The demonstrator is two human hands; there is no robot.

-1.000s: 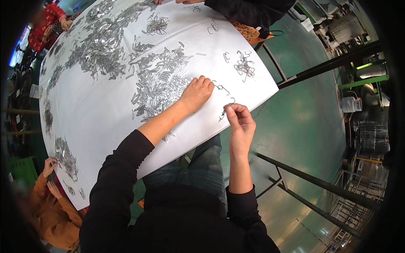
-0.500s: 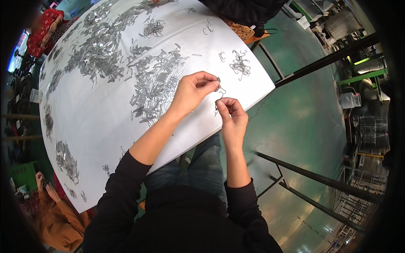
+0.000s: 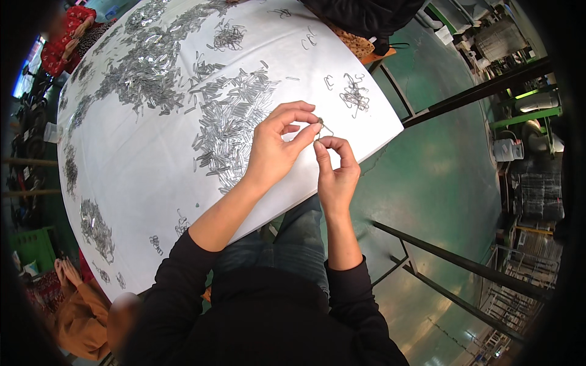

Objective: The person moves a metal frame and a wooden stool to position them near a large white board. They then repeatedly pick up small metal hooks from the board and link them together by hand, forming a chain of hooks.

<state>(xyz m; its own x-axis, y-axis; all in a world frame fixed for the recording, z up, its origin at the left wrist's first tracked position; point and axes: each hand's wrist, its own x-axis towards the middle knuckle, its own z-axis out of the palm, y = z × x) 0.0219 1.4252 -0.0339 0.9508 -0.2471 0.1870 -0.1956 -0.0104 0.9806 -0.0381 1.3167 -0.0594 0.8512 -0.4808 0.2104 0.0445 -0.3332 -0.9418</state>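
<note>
Over the near right part of the white table, my hands meet at a small bent wire hook. My left hand pinches its upper end between thumb and forefinger, the other fingers loosely curled. Just below, my right hand has thumb and forefinger closed on the lower end. The fingertips hide much of the hook. Left of my hands spreads a heap of slim silvery metal pieces. A tangle of wire hooks lies beyond my right hand, near the table's right edge.
A larger heap of metal pieces covers the far left. Small piles of hooks lie around the table. Co-workers in a red sleeve, a brown sleeve and a black sleeve sit around it. Dark metal bars cross on the right.
My left thumb and forefinger have shifted on the hook, and its fingers are more spread. The hook has turned a little. At lower left, the brown-sleeved person's hands have come together.
</note>
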